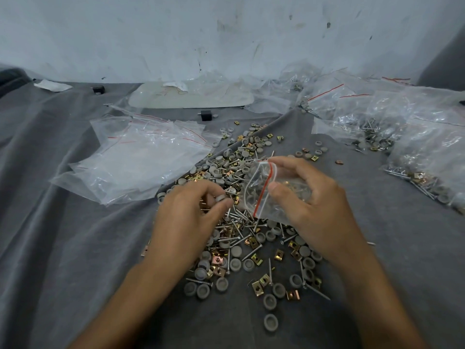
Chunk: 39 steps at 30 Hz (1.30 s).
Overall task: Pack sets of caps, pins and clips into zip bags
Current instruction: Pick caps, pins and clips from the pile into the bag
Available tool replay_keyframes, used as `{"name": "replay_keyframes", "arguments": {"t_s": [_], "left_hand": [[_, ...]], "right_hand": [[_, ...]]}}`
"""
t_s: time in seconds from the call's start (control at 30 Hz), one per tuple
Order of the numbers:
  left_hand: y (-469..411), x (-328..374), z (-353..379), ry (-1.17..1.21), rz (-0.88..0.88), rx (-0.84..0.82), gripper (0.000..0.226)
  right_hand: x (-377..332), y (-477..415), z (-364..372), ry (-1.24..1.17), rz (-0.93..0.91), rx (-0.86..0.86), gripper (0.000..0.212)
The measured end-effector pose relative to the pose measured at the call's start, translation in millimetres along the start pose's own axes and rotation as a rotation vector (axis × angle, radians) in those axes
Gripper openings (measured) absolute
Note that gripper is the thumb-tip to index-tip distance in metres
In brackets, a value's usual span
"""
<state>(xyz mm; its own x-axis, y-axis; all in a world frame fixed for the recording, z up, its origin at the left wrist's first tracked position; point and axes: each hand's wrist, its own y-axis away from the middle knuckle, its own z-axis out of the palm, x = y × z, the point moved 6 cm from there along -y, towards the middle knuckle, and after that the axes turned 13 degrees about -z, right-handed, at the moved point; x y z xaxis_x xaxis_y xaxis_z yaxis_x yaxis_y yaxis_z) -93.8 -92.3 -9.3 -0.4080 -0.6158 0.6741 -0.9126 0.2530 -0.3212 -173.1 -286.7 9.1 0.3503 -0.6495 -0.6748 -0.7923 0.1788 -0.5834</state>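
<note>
Now, right hand [312, 197]: grips a small zip bag [256, 187], red-strip mouth facing left, apparently holding pins.
left hand [186, 212]: pinches a grey cap [221, 198] just beside that mouth.
loose pile [236, 250]: caps, pins, brass clips on grey cloth [75, 248], under both hands.
empty bags [141, 162]: stacked left.
filled bags [427, 152]: right.

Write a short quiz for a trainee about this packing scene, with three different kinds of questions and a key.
1. True or false: the right hand holds the small zip bag.
2. What does the left hand pinch? A) a gray cap B) a pen C) a spoon
3. Fill in: the stack of empty bags lies to the ____ of the loose pile of parts.
Key: 1 true; 2 A; 3 left.
</note>
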Motion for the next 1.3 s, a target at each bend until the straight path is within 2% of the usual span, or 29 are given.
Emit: {"name": "replay_keyframes", "arguments": {"t_s": [0.13, 0.23, 0.4, 0.43, 0.5, 0.57, 0.6, 0.67, 0.73, 0.93, 1.1, 1.3], "left_hand": [[-1.9, -5.0, -7.4, -0.007, -0.025, 0.024, 0.009], [-5.7, -1.6, -11.1, 0.090, -0.016, 0.006, 0.023], [-11.0, 33.1, 0.2, 0.162, 0.106, -0.211, 0.040], [-16.1, 32.2, 0.4, 0.198, 0.076, -0.220, 0.038], [-31.8, 21.6, -7.7, 0.260, 0.000, -0.128, 0.022], [-49.3, 8.9, -15.6, 0.107, -0.040, -0.032, 0.018], [-56.7, 2.6, -14.0, -0.017, -0.042, -0.038, 0.016], [-64.3, -7.4, -2.1, -0.217, -0.028, -0.121, 0.016], [-62.7, -15.5, 11.4, -0.306, -0.016, -0.205, 0.022], [-61.1, -15.3, 26.6, -0.407, -0.009, -0.231, 0.043], [-66.5, -10.3, 32.2, -0.489, 0.029, -0.223, 0.039], [-59.2, -11.1, 16.5, -0.201, 0.015, -0.124, 0.019]], "right_hand": [[0.4, 1.5, 3.8, -0.018, 0.008, -0.045, 0.037], [1.1, 1.9, 3.5, -0.031, 0.016, -0.052, 0.036], [-2.0, 0.6, 2.8, -0.031, -0.008, -0.058, 0.035], [-1.7, -0.2, 1.2, -0.029, -0.012, -0.037, 0.035], [1.1, -1.2, -5.6, -0.034, -0.012, 0.041, 0.033], [4.9, -1.1, -12.5, -0.059, 0.004, 0.121, 0.029], [6.3, -1.2, -14.6, -0.064, 0.012, 0.145, 0.028], [7.8, -0.8, -16.6, -0.064, 0.021, 0.162, 0.029], [6.8, -0.9, -15.9, -0.063, 0.020, 0.154, 0.029], [3.5, -1.9, -12.4, -0.039, 0.022, 0.132, 0.031], [3.0, -0.9, -10.3, -0.027, 0.022, 0.105, 0.033], [1.8, -1.0, -8.3, -0.020, 0.025, 0.092, 0.034]]}}
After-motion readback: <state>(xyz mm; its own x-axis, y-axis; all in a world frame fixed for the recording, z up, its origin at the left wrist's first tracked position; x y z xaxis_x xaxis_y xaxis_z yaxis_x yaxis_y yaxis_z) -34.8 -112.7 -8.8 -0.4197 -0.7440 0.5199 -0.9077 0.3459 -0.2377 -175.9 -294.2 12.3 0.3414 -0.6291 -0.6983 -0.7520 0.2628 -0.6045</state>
